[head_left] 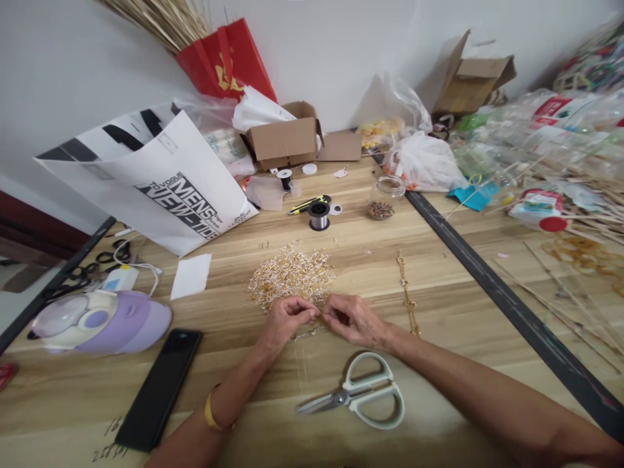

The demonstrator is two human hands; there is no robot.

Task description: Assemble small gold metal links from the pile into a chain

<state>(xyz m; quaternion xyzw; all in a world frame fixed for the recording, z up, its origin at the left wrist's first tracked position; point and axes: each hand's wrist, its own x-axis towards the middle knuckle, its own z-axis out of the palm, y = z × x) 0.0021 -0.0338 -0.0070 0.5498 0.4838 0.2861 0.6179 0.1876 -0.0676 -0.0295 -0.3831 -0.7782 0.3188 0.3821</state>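
My left hand [291, 317] and my right hand [353, 318] meet fingertip to fingertip at the middle of the table, both pinched closed. What sits between the fingers is too small to make out. Just under them lies a silvery beaded chain [308, 334], partly covered by the hands, with faint thread-like lines running down from it. A heap of gold and silver small jewelry pieces [291, 274] spreads right behind my left hand. Grey-green scissors [358, 393] rest in front of my hands, their blades pointing left. To the right lies a gold chain [408, 292] with small charms.
Behind the heap stand a wire spool [319, 216], a yellow utility knife [307, 205] and a jar of beads [383, 200]. A black phone [158, 390] and a purple bottle [114, 322] lie left. Bags, boxes [285, 140] and plastic bottles [556, 123] fill the back.
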